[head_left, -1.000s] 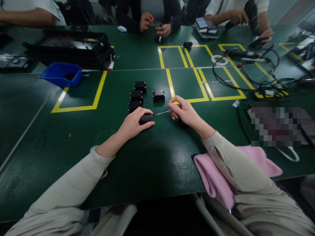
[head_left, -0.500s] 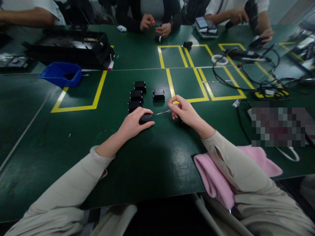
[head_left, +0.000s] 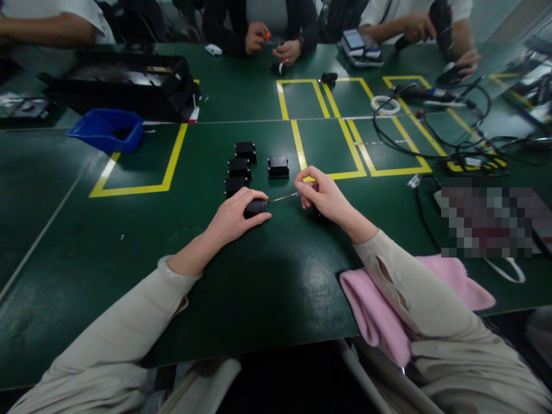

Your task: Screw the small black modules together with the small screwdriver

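My left hand [head_left: 235,215] is closed round a small black box [head_left: 256,207], held low at the table between thumb and fingers. In my right hand [head_left: 319,192] is a screwdriver [head_left: 282,199], its handle mostly covered by the curled fingers. The thin metal shaft points left, and its tip meets the right end of the box. Just beyond my left hand, three similar black boxes [head_left: 239,168] stand in a column, the nearest partly hidden by my fingers. One more black box [head_left: 278,167] sits by itself to their right. Something dark shows below my right hand, too covered to name.
A blue bin [head_left: 110,130] and stacked black trays [head_left: 125,86] stand at left. A pink cloth [head_left: 379,307] lies under my right forearm. Black cables [head_left: 435,152] and a white tape roll [head_left: 385,105] are at right. Across the table, co-workers' hands [head_left: 273,46] handle small parts.
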`<state>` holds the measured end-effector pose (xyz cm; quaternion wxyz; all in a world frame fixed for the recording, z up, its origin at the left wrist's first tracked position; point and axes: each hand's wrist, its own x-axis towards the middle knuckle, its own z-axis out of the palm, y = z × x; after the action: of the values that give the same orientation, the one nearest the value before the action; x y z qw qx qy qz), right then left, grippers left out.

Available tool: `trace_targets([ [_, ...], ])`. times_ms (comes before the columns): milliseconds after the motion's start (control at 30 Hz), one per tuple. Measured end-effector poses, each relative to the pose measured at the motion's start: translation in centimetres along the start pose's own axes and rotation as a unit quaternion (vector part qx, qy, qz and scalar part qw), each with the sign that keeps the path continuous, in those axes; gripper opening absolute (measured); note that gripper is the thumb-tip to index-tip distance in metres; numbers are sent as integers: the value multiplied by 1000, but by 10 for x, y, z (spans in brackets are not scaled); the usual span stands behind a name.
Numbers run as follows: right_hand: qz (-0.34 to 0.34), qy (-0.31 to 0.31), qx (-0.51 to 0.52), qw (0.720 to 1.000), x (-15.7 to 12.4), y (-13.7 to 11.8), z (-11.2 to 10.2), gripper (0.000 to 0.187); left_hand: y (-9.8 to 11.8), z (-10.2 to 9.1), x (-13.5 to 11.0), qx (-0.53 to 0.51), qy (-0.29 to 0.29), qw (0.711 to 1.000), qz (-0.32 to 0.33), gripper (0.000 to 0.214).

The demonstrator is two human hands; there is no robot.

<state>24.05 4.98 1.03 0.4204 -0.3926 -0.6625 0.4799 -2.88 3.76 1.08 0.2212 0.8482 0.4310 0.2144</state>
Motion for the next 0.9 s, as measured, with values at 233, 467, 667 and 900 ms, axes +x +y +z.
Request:
trace_targets([
  [233, -8, 14, -17, 1000, 0, -2, -1, 22, -1, 0, 0, -1, 2, 1000, 3, 38],
  [467, 4, 4, 8, 1000, 1, 1, 1, 14, -1, 0, 0, 2, 2, 1000, -1, 37],
  [667, -3, 17, -10, 1000, 0, -3, -1, 22, -2, 0, -1, 4, -1, 1000, 2, 38],
  [900, 6, 5, 10, 1000, 1, 0, 1, 18, 0, 0, 0, 3, -1, 1000, -3, 37],
])
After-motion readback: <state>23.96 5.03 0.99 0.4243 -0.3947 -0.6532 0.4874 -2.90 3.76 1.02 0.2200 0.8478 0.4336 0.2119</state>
